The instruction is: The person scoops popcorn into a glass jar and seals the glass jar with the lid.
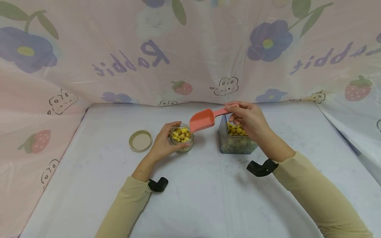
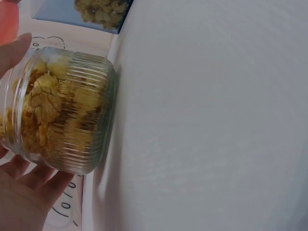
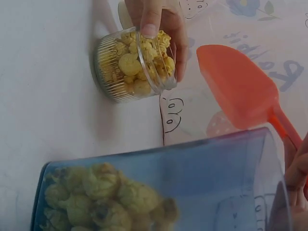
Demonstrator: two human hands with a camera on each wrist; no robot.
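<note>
A ribbed glass jar full of yellow popcorn stands on the table, its mouth uncovered. My left hand grips it round the side, thumb at the front near the rim and fingers behind. My right hand pinches the handle of a pink-orange scoop, whose bowl tilts down toward the jar, its tip by the jar's right rim. No popcorn shows in the scoop. Under the right hand stands a clear bluish square container with popcorn in its lower part; the hand hides some of its top.
A round cream-rimmed lid lies on the white table left of the jar. Pink printed sheeting rises behind the table and along its sides. Black wrist pieces stick out from the sleeves.
</note>
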